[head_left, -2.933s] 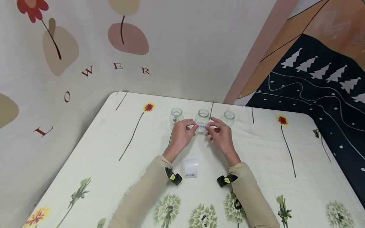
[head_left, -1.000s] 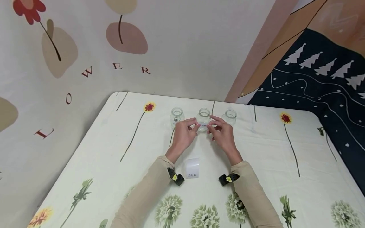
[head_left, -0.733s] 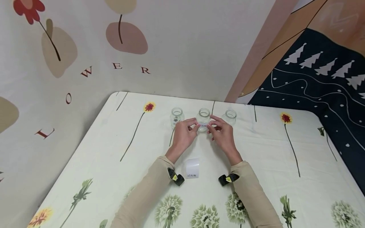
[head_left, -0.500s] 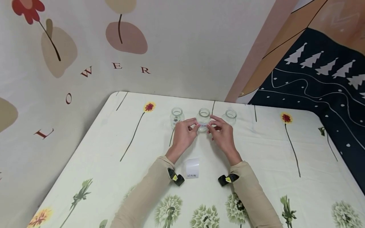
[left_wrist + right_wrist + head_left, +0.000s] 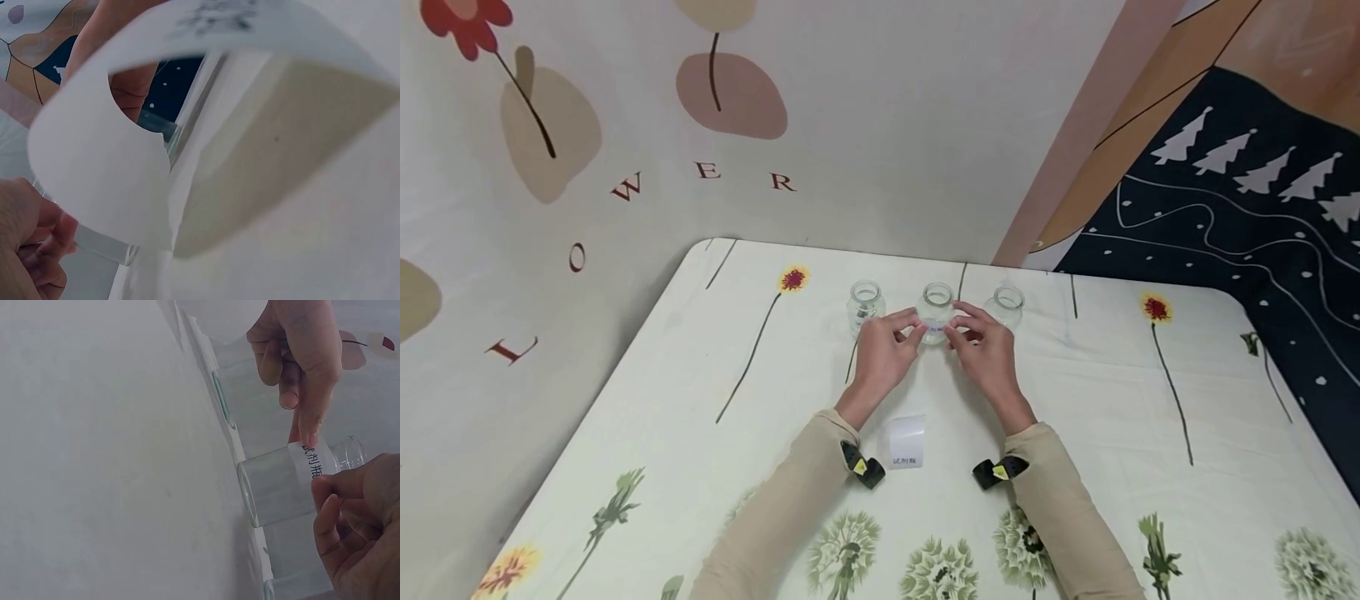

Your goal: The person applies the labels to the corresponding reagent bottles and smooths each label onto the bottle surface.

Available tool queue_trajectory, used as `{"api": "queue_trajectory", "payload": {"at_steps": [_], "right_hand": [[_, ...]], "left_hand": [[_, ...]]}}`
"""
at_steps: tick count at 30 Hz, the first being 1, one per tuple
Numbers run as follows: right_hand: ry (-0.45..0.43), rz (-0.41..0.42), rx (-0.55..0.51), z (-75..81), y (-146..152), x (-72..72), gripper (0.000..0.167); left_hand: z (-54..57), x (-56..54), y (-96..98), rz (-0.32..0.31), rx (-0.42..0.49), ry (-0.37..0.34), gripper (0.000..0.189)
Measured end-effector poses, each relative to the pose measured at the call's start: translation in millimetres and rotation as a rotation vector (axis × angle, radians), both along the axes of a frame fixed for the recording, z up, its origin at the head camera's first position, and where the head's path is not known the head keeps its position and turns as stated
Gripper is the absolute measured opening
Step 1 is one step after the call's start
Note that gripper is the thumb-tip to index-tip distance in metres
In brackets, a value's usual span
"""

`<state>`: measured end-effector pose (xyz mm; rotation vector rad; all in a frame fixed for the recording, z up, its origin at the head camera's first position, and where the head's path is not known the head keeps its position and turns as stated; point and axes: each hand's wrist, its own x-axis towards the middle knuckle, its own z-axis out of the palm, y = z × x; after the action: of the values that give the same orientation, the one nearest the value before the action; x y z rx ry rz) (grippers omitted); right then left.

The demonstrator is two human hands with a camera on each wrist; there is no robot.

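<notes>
A clear glass jar (image 5: 937, 300) stands upright in the middle of a row of three. Across its front lies a small white label (image 5: 315, 464) with dark handwritten characters. My left hand (image 5: 883, 354) pinches the label's left end between thumb and finger. At the other end, my right hand (image 5: 987, 350) pinches it the same way, with fingertips close to the glass. In the right wrist view the label appears laid against the jar; whether it is fully stuck cannot be told. A second glass jar (image 5: 866, 298) is beside the left hand, a third (image 5: 1007, 300) behind the right.
A curled white label sheet (image 5: 907, 437) with handwriting near its front edge lies between the forearms and fills much of the left wrist view. The flower-printed tablecloth (image 5: 1075, 400) covers the table. A printed wall hanging (image 5: 880, 150) rises behind the jars.
The head view has shifted slightly. Since the earliest frame, both hands and the label sit marginally higher against the middle jar. In the last half second the hands hold almost still.
</notes>
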<state>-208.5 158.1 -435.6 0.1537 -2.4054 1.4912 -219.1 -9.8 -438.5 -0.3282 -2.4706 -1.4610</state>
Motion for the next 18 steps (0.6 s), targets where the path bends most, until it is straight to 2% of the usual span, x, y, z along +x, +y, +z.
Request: {"api": "queue_trajectory", "payload": {"at_steps": [11,18], "right_hand": [[-0.006,-0.013,0.002,1.6,-0.1,-0.7,0.008],[0.024,0.005,0.022,0.5,0.6,0.3,0.008]], "left_hand": [[0.3,-1.8,-1.3,-0.014,0.016,-0.032,0.008],[0.4,-1.2,-1.0,-0.049,-0.054,0.015,0.01]]}}
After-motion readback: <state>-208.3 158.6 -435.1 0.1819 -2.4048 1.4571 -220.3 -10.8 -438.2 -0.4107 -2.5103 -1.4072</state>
